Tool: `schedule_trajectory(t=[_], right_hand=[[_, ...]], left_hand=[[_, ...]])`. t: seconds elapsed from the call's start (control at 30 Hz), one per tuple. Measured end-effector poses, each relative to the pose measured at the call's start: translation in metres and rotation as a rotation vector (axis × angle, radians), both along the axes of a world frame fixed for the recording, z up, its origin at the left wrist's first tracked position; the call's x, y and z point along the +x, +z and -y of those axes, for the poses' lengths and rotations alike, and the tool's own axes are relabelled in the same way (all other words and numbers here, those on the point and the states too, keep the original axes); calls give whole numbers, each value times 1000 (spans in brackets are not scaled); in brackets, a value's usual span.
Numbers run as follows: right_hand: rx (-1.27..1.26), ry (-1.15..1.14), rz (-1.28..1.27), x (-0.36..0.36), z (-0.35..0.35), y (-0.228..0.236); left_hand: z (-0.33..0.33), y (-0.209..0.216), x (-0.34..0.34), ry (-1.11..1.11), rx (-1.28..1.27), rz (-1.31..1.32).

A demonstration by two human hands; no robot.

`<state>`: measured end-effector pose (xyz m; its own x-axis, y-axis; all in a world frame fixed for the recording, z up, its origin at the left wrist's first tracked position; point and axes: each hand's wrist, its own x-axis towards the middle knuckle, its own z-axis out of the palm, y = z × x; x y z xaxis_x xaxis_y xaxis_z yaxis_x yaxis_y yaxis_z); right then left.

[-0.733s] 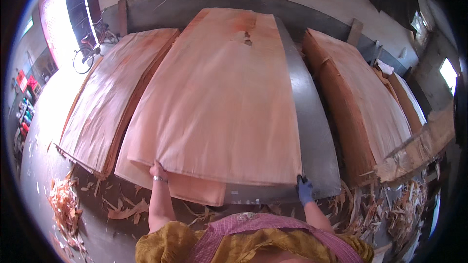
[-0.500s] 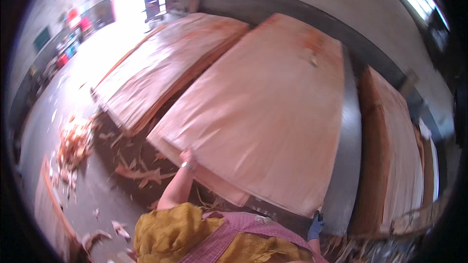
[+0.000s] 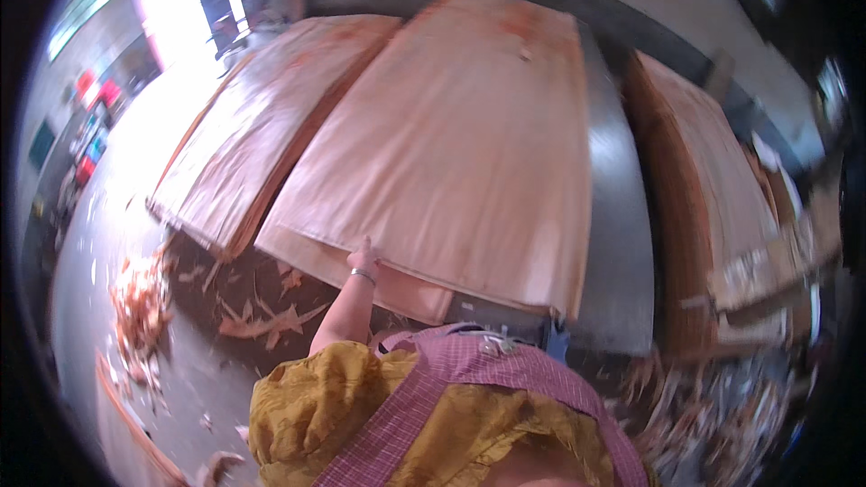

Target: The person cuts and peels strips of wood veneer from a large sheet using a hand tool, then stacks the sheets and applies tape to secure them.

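Swinging our view right since the earlier frame, we grip the near edge of the thin pale-orange wood veneer sheet (image 3: 451, 135) with our left hand (image 3: 364, 257), our blue-gloved right hand (image 3: 557, 340) at its right corner, its grip unclear, squaring it on the stack.

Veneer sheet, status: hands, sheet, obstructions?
Left hand grips top veneer sheet at near edge. Gloved right hand at its near right corner, grip unclear. Scraps litter floor.
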<state>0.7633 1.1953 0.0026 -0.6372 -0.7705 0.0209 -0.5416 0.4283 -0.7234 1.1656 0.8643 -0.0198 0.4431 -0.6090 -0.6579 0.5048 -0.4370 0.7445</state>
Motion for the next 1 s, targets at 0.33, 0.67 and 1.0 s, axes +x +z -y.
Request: schedule_trajectory(t=[0.33,0.67,1.0], right_hand=[[-141,-409,799,-54,-45,124],[195,-487,-280,-121,-130,-2],[296,-438,-257,-57,-74,3]], left_hand=[[10,-19,-6,-87,-125,-24],[32,-13,31,-73,-207,-25],[37,11,53,-231,-152,107]])
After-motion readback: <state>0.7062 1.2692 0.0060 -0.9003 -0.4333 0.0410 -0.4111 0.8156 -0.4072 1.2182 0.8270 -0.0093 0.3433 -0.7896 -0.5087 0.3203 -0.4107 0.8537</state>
